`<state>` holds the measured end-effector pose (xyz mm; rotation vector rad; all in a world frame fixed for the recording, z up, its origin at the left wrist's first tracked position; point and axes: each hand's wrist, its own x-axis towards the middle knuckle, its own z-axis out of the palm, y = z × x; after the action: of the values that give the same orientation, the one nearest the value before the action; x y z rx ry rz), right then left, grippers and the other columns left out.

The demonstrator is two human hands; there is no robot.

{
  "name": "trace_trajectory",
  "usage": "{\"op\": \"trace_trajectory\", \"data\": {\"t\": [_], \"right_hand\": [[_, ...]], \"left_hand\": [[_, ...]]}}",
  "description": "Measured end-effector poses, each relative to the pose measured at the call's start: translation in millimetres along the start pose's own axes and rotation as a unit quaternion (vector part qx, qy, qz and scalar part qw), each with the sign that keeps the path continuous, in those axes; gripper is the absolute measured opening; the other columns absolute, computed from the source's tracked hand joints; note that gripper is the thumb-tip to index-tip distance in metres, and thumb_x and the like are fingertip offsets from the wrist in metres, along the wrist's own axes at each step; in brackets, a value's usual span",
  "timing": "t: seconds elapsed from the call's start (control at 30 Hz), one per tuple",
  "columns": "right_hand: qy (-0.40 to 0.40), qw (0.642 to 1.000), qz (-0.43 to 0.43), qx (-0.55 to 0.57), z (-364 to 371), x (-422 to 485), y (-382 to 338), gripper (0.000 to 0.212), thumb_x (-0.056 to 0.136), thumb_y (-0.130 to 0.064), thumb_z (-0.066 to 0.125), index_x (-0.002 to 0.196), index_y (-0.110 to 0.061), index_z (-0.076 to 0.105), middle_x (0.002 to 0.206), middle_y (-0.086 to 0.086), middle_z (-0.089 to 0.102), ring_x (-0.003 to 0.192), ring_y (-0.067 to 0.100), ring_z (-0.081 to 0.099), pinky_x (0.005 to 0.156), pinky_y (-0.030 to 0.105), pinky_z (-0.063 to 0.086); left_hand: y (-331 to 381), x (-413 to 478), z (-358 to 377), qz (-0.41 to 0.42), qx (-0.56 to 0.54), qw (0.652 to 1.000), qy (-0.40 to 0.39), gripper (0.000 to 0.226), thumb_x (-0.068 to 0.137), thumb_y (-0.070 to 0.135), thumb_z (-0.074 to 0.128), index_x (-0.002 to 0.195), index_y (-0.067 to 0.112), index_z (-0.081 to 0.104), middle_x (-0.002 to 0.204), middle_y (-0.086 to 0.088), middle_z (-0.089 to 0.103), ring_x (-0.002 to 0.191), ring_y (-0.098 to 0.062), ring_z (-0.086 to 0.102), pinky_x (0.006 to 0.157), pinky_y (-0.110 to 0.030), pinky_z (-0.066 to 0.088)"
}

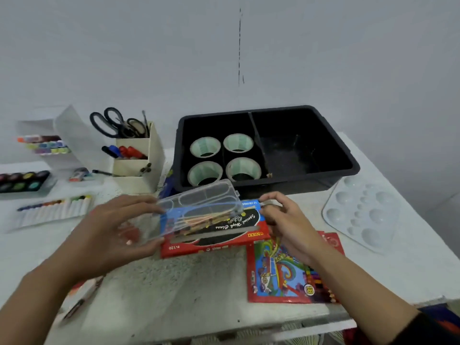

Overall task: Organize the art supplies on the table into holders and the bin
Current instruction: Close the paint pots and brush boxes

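Observation:
My left hand [107, 235] grips the left end of a clear plastic case [199, 207], thumb below and fingers on top, holding it tilted over a red pencil box [224, 242]. The fingers of my right hand [286, 225] are curled and pinch the far right corner of that box. Behind them stands a black bin [348, 168]; several tape rolls [205, 146] stand in its left half, and nothing lies in its right half. A cream desk holder [154, 155] at the left holds scissors [112, 123] and markers.
A colourful crayon pack [281, 275] lies under my right wrist. A white paint palette [361, 215] lies at the right. At the left are a marker rack [44, 145], watercolour pans [22, 181], a row of pastels [54, 207] and an eraser [79, 174].

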<state>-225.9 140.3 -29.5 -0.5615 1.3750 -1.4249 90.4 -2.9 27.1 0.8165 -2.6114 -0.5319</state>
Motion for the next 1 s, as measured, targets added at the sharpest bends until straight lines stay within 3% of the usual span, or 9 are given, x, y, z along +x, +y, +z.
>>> {"op": "trace_trajectory", "data": {"t": [0.13, 0.27, 0.37, 0.53, 0.67, 0.8, 0.9, 0.97, 1.0], "right_hand": [[-0.045, 0.999, 0.022, -0.002, 51.4, 7.2, 20.0, 0.014, 0.097, 0.001, 0.055, 0.103, -0.011, 0.058, 0.106, 0.024, 0.072, 0.091, 0.031, 0.071, 0.076, 0.041, 0.055], [-0.063, 0.997, 0.044, 0.020, 113.8, 14.4, 38.9, 0.017, 0.096, 0.007, 0.053, 0.105, -0.007, 0.056, 0.102, 0.026, 0.070, 0.092, 0.035, 0.070, 0.070, 0.039, 0.057], [-0.064, 0.997, 0.033, -0.001, 169.9, 21.9, 55.0, 0.015, 0.094, 0.002, 0.058, 0.103, -0.010, 0.058, 0.099, 0.035, 0.059, 0.086, 0.038, 0.064, 0.065, 0.035, 0.050], [-0.045, 0.998, 0.014, -0.051, 265.1, 27.9, 77.1, 0.014, 0.099, -0.001, 0.056, 0.110, -0.010, 0.057, 0.105, 0.025, 0.063, 0.088, 0.031, 0.074, 0.059, 0.034, 0.056], [-0.017, 0.983, -0.045, -0.178, 323.3, 38.6, 86.3, 0.014, 0.102, -0.010, 0.053, 0.106, -0.023, 0.057, 0.102, 0.011, 0.067, 0.072, 0.019, 0.074, 0.055, 0.035, 0.056], [0.039, 0.917, -0.111, -0.381, 350.2, 54.4, 94.5, 0.019, 0.101, -0.011, 0.049, 0.108, -0.028, 0.054, 0.108, -0.002, 0.065, 0.078, 0.010, 0.069, 0.068, 0.039, 0.059], [0.074, 0.819, -0.146, -0.550, 367.3, 59.8, 98.8, 0.023, 0.098, -0.020, 0.051, 0.119, -0.027, 0.057, 0.122, -0.001, 0.056, 0.106, 0.016, 0.056, 0.087, 0.041, 0.053], [0.084, 0.745, -0.177, -0.638, 375.2, 59.3, 99.0, 0.027, 0.096, -0.025, 0.053, 0.122, -0.026, 0.060, 0.126, -0.002, 0.051, 0.115, 0.018, 0.047, 0.095, 0.040, 0.047], [0.086, 0.724, -0.193, -0.657, 380.1, 58.7, 97.7, 0.027, 0.096, -0.026, 0.054, 0.122, -0.026, 0.061, 0.126, -0.003, 0.051, 0.115, 0.018, 0.046, 0.096, 0.041, 0.045]], "left_hand": [[-29.9, -39.0, -32.3, -0.043, 0.013, 0.998, 0.039, 0.052, 0.066, 0.074, 0.068, 0.112, 0.051, 0.066, 0.127, 0.028, 0.058, 0.121, 0.009, 0.052, 0.091, -0.028, 0.047], [-67.6, -72.8, -61.7, -0.081, 0.017, 0.995, 0.061, 0.050, 0.065, 0.075, 0.067, 0.110, 0.052, 0.066, 0.125, 0.030, 0.060, 0.120, 0.012, 0.051, 0.086, -0.025, 0.046], [-107.8, -97.5, -83.6, -0.104, 0.004, 0.991, 0.087, 0.046, 0.068, 0.065, 0.076, 0.109, 0.045, 0.069, 0.122, 0.027, 0.063, 0.118, 0.010, 0.053, 0.082, -0.023, 0.045], [-184.0, -132.3, -123.9, -0.122, 0.004, 0.989, 0.088, 0.044, 0.068, 0.059, 0.073, 0.110, 0.046, 0.066, 0.119, 0.028, 0.064, 0.115, 0.000, 0.057, 0.081, -0.025, 0.044], [-245.3, -156.5, -155.6, -0.131, 0.003, 0.986, 0.100, 0.043, 0.073, 0.063, 0.075, 0.110, 0.043, 0.067, 0.116, 0.028, 0.066, 0.114, 0.000, 0.058, 0.082, -0.025, 0.042], [-286.3, -166.7, -169.2, -0.140, -0.007, 0.986, 0.087, 0.041, 0.072, 0.054, 0.076, 0.110, 0.042, 0.067, 0.117, 0.029, 0.064, 0.116, 0.001, 0.056, 0.083, -0.021, 0.041], [-312.0, -168.6, -174.7, -0.138, 0.001, 0.988, 0.068, 0.042, 0.073, 0.050, 0.080, 0.112, 0.042, 0.066, 0.120, 0.032, 0.061, 0.119, 0.005, 0.052, 0.088, -0.025, 0.042], [-327.2, -165.8, -178.4, -0.132, 0.011, 0.989, 0.062, 0.043, 0.073, 0.049, 0.082, 0.113, 0.042, 0.066, 0.121, 0.034, 0.058, 0.118, 0.007, 0.050, 0.089, -0.028, 0.044], [-334.1, -163.2, -180.5, -0.124, 0.015, 0.990, 0.059, 0.044, 0.074, 0.049, 0.081, 0.114, 0.042, 0.065, 0.121, 0.034, 0.058, 0.118, 0.007, 0.050, 0.090, -0.029, 0.044]]}}
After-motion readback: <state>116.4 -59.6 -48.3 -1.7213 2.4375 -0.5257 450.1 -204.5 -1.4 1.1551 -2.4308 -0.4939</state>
